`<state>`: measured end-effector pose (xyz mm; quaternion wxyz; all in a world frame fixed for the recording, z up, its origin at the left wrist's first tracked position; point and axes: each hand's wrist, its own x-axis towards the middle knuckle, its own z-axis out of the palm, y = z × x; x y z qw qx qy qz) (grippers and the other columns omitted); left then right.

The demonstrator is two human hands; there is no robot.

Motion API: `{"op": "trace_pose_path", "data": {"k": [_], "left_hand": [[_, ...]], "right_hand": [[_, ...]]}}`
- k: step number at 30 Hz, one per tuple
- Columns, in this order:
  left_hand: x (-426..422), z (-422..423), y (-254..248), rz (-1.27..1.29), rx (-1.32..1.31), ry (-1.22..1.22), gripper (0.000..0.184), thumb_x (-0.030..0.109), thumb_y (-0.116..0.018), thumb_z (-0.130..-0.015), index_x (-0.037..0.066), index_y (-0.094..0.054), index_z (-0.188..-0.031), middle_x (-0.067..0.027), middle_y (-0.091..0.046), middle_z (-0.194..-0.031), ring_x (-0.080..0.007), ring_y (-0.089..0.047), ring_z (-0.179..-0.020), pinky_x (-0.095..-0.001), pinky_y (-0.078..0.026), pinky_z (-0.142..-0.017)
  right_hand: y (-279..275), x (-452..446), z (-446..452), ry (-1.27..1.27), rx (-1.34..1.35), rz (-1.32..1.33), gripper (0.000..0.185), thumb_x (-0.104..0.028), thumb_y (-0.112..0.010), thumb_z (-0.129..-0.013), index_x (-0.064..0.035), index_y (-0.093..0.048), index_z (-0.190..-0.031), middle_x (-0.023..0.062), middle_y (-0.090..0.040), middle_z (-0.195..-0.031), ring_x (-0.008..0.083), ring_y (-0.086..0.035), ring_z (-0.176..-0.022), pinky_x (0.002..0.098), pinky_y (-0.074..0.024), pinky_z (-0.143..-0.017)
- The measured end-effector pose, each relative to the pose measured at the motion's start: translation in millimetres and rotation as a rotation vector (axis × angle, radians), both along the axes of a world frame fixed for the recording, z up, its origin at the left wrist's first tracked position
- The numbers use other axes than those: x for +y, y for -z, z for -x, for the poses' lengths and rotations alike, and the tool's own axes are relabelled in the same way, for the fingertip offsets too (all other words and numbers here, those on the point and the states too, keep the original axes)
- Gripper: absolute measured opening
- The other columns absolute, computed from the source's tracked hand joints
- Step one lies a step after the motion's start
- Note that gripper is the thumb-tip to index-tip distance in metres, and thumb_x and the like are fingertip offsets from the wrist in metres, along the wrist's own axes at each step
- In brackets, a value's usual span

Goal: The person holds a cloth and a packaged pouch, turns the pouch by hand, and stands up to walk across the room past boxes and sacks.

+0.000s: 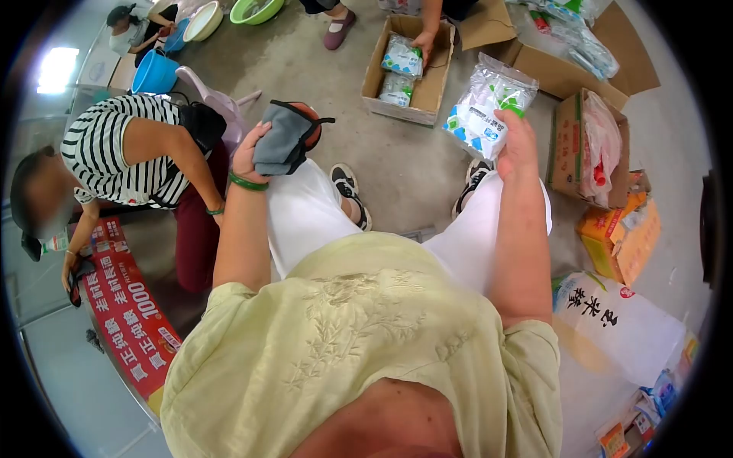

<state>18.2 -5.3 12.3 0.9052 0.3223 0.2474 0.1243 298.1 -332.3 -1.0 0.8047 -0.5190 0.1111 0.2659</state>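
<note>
My left hand (248, 156), with a green bangle at its wrist, is closed on a folded grey cloth item (284, 141). This item has an orange-red part and a dark loop sticking out to the right. In my right hand (519, 141) is a clear plastic packet (489, 107) with green and blue print, gripped at its lower right edge and held up over my right shoe. Ahead, another person's hand (424, 46) reaches into a cardboard box (416, 114) and touches similar packets (402, 57) inside.
At left, a person in a striped shirt (130, 149) leans over a red-printed board (126, 305), one hand on a dark item. A large open carton (527, 69) holds more packets. Another carton (565, 145) and an orange box (622, 237) stand at right. A blue bucket (155, 72) is far left.
</note>
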Motion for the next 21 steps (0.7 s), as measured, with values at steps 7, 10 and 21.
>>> {"op": "trace_pose_path", "data": {"k": [7, 10, 21], "left_hand": [[-2, -1, -3, -0.011, -0.029, 0.037, 0.021, 0.012, -0.049, -0.089, 0.001, -0.053, -0.107, -0.0108, -0.064, -0.099, -0.0228, -0.063, -0.088, -0.033, -0.051, -0.08], [-4, -2, -4, -0.028, -0.007, 0.032, 0.023, 0.013, -0.049, -0.089, 0.001, -0.052, -0.109, -0.0104, -0.062, -0.099, -0.0223, -0.062, -0.088, -0.0324, -0.051, -0.079], [-11, -3, -8, 0.007, -0.024, 0.1, 0.04, 0.019, -0.056, -0.085, -0.001, -0.05, -0.118, -0.0155, -0.058, -0.114, -0.0263, -0.061, -0.098, -0.0383, -0.049, -0.087]], "right_hand": [[-6, 0, 1, -0.053, -0.003, 0.022, 0.038, -0.006, -0.063, -0.074, 0.0003, -0.052, -0.109, 0.0115, -0.059, -0.101, 0.0236, -0.06, -0.089, 0.0364, -0.0493, -0.078], [-10, 0, 3, -0.056, -0.02, 0.017, 0.037, -0.006, -0.064, -0.075, 0.0, -0.052, -0.109, 0.0115, -0.059, -0.101, 0.023, -0.06, -0.088, 0.0355, -0.0487, -0.078], [3, -4, 1, -0.131, -0.037, -0.027, 0.039, -0.006, -0.06, -0.081, -0.0003, -0.049, -0.117, 0.0109, -0.057, -0.109, 0.023, -0.058, -0.098, 0.0359, -0.0471, -0.084]]}}
